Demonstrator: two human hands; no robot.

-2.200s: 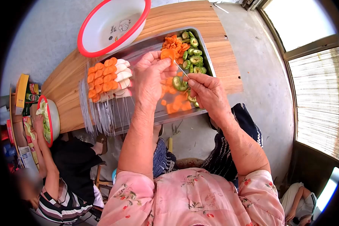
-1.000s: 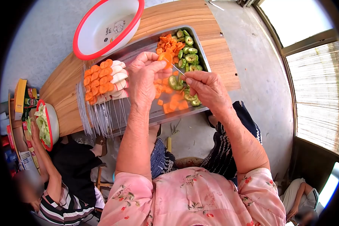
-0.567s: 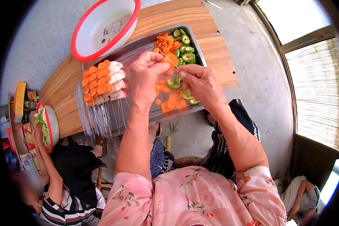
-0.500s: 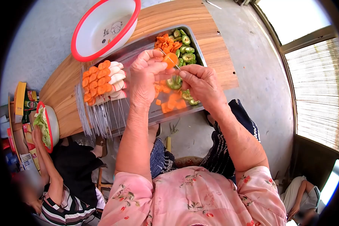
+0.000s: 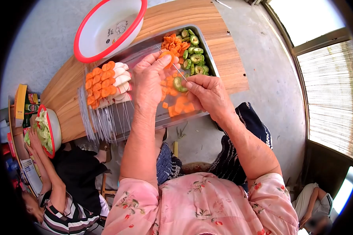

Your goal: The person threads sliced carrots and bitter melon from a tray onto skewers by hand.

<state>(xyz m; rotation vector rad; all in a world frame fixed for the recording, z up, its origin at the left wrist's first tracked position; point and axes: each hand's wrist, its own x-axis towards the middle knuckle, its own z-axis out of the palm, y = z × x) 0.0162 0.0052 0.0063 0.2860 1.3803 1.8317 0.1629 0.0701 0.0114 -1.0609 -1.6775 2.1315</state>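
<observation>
Over the metal tray (image 5: 139, 124), my left hand (image 5: 147, 78) pinches an orange carrot slice (image 5: 168, 57) between thumb and fingers. A thin metal skewer (image 5: 179, 72) passes through the slice, and my right hand (image 5: 208, 96) grips its lower right end. Loose carrot pieces (image 5: 180, 105) and green cut slices with pale centres (image 5: 197, 58) lie in the tray below. At the tray's left, filled skewers lie side by side, with rows of carrot slices (image 5: 100, 84) beside white slices with reddish edges (image 5: 122, 82). Their bare metal ends (image 5: 106, 123) stick out toward me.
A white basin with a red rim (image 5: 80, 43) stands behind the tray on the wooden table (image 5: 219, 51). At left, a person's hands (image 5: 36, 141) touch leafy greens (image 5: 44, 131) at a smaller red-rimmed bowl (image 5: 55, 127). Another person (image 5: 313, 203) sits at lower right.
The carrot slice has shifted up and left with my left hand, so more bare skewer shows between it and my right hand. The other person's hands have moved at the greens.
</observation>
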